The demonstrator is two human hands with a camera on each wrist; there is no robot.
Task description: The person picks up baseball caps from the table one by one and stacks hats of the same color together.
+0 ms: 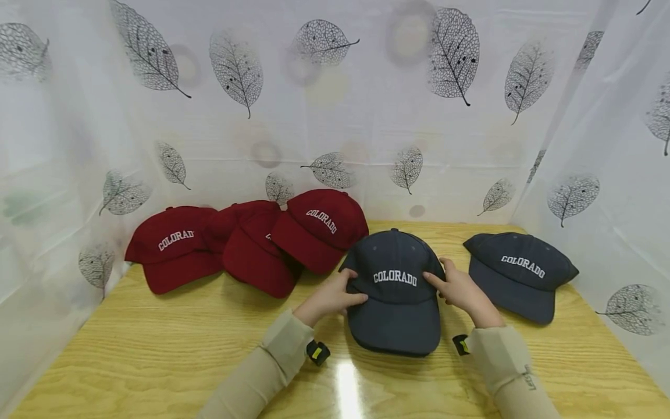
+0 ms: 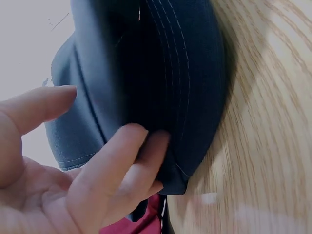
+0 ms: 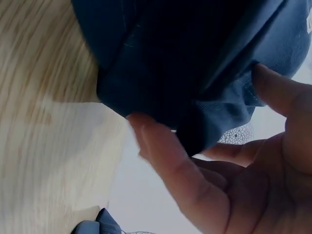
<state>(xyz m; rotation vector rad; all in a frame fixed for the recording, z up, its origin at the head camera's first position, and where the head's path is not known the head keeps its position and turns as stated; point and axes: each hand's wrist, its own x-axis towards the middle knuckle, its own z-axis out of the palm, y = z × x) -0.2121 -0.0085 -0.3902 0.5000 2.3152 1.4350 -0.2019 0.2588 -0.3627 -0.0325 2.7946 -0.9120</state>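
Note:
In the head view a navy baseball cap (image 1: 394,326) lettered COLORADO stands mid-table, its brim toward me. My left hand (image 1: 335,295) holds its left side. The left wrist view shows that hand (image 2: 92,180) with its thumb at the crown and fingertips at a dark gap between cloth layers. A lower navy layer (image 2: 197,97) with stitched rows lies against the table; whether it is a second cap I cannot tell. On the cap's right side my right hand (image 1: 463,291) grips the edge, thumb on the front. Fingers of the right hand (image 3: 229,180) bend round the cloth in the right wrist view.
Three red caps, a left one (image 1: 183,273), a middle one (image 1: 259,265) and a right one (image 1: 327,224), overlap at the back left. Another navy cap (image 1: 518,270) lies to the right. Behind the wooden table (image 1: 157,361) hangs a leaf-patterned curtain (image 1: 366,128).

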